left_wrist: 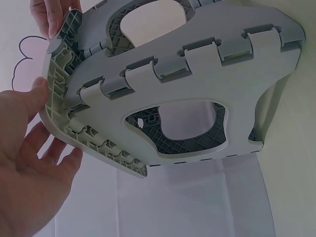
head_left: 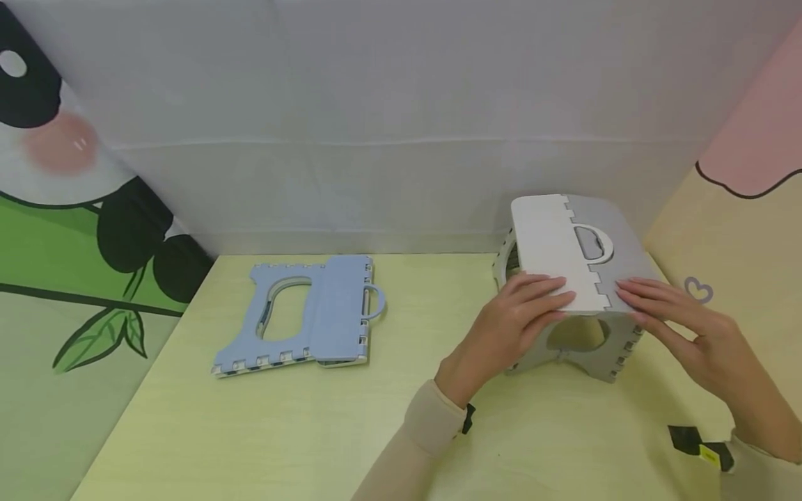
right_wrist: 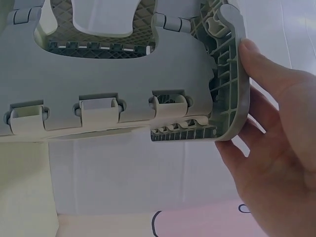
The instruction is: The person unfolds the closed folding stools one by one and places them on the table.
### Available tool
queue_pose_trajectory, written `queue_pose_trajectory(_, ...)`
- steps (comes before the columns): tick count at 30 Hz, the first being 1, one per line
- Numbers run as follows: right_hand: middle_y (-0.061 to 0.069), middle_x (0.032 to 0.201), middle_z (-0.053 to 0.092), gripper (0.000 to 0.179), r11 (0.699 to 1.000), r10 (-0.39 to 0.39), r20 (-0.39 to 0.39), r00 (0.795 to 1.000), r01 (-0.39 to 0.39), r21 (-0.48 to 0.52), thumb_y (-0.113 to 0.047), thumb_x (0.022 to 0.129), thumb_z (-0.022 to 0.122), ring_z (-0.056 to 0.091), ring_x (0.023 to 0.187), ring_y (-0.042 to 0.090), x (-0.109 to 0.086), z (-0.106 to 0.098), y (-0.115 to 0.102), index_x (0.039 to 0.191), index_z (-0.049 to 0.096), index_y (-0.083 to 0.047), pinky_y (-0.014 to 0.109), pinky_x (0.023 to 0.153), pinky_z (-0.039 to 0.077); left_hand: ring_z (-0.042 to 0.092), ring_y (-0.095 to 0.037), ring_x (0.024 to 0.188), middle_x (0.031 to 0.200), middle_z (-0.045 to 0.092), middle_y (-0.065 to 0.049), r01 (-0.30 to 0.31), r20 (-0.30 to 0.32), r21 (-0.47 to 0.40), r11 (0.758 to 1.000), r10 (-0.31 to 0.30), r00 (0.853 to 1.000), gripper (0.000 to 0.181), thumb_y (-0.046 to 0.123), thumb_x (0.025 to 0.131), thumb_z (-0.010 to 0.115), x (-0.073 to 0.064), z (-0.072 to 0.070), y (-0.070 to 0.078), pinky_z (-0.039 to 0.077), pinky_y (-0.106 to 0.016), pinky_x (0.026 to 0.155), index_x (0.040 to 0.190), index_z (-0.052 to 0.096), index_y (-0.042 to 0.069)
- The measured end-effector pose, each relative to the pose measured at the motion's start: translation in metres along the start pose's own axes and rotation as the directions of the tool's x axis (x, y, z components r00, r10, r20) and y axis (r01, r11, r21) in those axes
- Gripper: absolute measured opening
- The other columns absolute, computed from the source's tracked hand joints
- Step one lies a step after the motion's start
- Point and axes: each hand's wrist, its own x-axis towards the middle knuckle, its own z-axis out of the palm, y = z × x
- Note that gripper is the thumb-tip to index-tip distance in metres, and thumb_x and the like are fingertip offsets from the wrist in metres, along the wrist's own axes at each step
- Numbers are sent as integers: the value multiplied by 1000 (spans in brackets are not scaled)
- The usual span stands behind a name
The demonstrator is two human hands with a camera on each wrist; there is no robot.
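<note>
No readable text, brand or number is showing. Small yellow label [head_left: 709,456] is sitting by right cuff [head_left: 761,473], behind right hand's fingers [head_left: 658,305]; print too small. Heart outline [head_left: 698,289] is showing on wall [head_left: 739,243], right of same fingers.

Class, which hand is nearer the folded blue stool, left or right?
Left: the left hand touches the open stool on the half nearer the blue stool; the right hand touches the farther half.
</note>
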Motion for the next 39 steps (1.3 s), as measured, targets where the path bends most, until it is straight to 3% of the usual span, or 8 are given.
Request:
queue_pose_trajectory(8,15,131,69,54,999,13,5,1000,-13,-31,-43,101,61,56,133,13,-5,-3,7,117,73,8,20,113,38,54,-20,132,137,66,-7,-1,-6,11,1000,1,1000,30,19,101,68,3,5,0,27,-18,118,129,72,10)
queue_pose_trajectory(18,15,133,67,51,997,56,22,998,-55,-63,-40,101,62,54,136,14,-10,-6,9,122,72,5,20,114,37,52,-20,133,140,64,-7,47,3,-56,997,-47,999,30,18,101,69,4,12,1,27,-15,117,129,72,9)
queue_pose_trajectory(25,15,133,67,31,991,117,27,993,-115,-70,-11,96,73,53,136,14,-10,-5,7,123,72,3,20,115,36,52,-21,133,140,64,-9,65,-9,-104,992,-66,998,30,17,101,69,3,11,1,29,-16,116,129,71,8)
queue_pose_trajectory(31,13,134,67,36,982,164,8,986,-163,-97,4,88,77,54,133,6,-8,-3,3,124,73,0,17,114,34,49,-22,134,142,61,-10,87,12,-162,983,-87,996,29,15,102,67,2,7,0,29,-18,117,130,70,7)
queue_pose_trajectory(35,15,131,68,31,984,150,-12,989,-150,-92,-5,91,78,55,132,6,-6,-2,-2,121,74,1,18,113,35,49,-24,133,138,62,-11,87,0,-163,983,-88,996,28,15,100,69,1,5,0,30,-20,117,127,71,6)
queue_pose_trajectory(39,20,125,69,37,993,98,-30,995,-99,-61,-26,97,74,57,130,10,0,4,-8,118,74,4,19,112,38,50,-26,130,132,62,-11,97,-22,-167,981,-102,995,27,15,98,72,-2,1,0,34,-21,115,123,71,6)
